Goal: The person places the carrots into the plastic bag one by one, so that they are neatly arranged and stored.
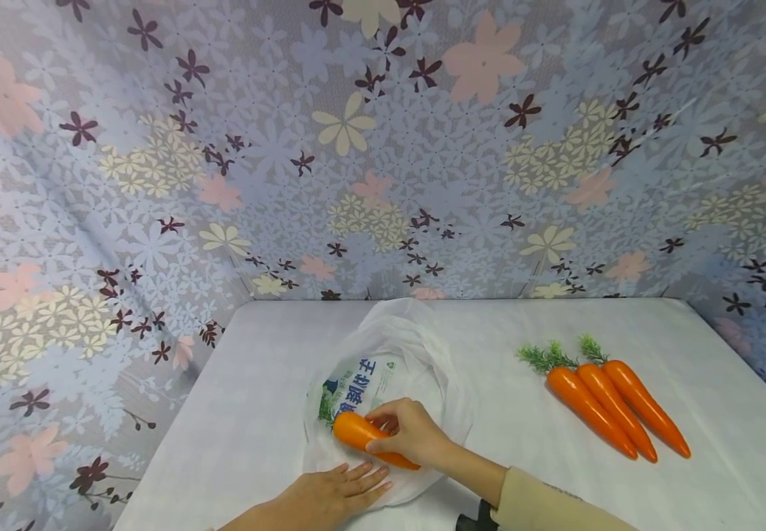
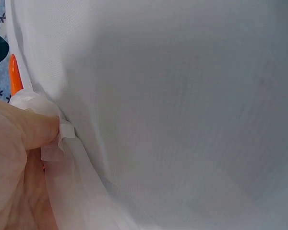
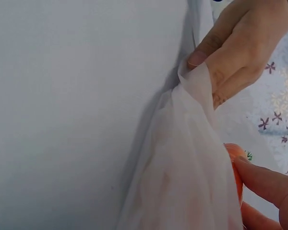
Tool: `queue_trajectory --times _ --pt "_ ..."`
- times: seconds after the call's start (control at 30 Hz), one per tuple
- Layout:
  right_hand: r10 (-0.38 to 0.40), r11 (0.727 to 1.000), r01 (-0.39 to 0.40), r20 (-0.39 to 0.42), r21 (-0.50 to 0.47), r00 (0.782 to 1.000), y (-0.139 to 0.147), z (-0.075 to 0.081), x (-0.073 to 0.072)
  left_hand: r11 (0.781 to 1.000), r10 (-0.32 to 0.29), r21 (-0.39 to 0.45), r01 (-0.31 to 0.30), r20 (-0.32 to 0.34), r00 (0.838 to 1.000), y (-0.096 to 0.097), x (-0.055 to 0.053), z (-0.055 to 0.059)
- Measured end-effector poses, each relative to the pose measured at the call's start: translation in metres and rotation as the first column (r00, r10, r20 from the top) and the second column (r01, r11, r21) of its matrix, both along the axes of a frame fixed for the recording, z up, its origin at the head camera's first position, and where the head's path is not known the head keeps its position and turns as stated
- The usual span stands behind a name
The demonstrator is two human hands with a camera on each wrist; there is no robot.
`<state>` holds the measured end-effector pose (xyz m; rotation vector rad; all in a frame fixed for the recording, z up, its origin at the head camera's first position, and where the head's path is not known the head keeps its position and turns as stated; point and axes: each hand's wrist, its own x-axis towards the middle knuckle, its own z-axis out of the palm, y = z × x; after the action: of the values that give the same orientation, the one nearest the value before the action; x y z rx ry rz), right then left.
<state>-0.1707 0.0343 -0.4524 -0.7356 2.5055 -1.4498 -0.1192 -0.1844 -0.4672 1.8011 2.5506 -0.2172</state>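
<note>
An orange carrot (image 1: 354,431) with a green leafy top lies slantwise over the white plastic bag (image 1: 452,402), and my right hand (image 1: 415,436) grips it between thumb and fingers. Blue printed characters show on the bag beyond the carrot. At the bag's near edge is my left hand (image 1: 336,494), its fingers over the plastic. Both wrist views show the left thumb pinching the bag's rim (image 3: 192,84). In the right wrist view, the bag hides much of the carrot (image 3: 235,160).
Three more carrots (image 1: 612,409) with green tops lie side by side at the right of the white-covered table (image 1: 243,383). Flower-patterned fabric (image 1: 383,184) stands behind the table and along its sides. A black object (image 1: 476,519) shows at the near edge.
</note>
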Motion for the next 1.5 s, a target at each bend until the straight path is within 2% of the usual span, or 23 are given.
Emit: queue_trajectory --times 0.37,0.63,0.97,1.3,1.5 --pt "-0.001 1.000 0.001 0.013 0.001 1.000 -0.001 -0.007 0.000 1.000 -0.002 -0.008 0.002 -0.015 1.000 0.000 -0.001 -0.004" --pt "0.007 1.000 -0.007 0.016 0.012 1.000 0.000 -0.010 -0.002 1.000 0.024 -0.019 -0.024 0.041 0.999 0.000 -0.001 -0.003" --pt "0.002 0.999 -0.001 -0.031 0.048 1.000 0.003 -0.007 -0.003 1.000 -0.004 0.001 0.004 -0.041 0.999 0.001 0.000 -0.005" --pt "0.005 1.000 -0.006 -0.042 -0.028 0.999 0.008 0.002 -0.007 0.999 0.029 -0.026 -0.028 0.030 0.999 0.001 0.000 -0.004" --pt "-0.002 0.997 -0.001 -0.041 -0.073 0.999 0.014 0.007 -0.011 0.999 0.033 -0.039 -0.032 0.028 0.999 0.002 -0.001 -0.003"
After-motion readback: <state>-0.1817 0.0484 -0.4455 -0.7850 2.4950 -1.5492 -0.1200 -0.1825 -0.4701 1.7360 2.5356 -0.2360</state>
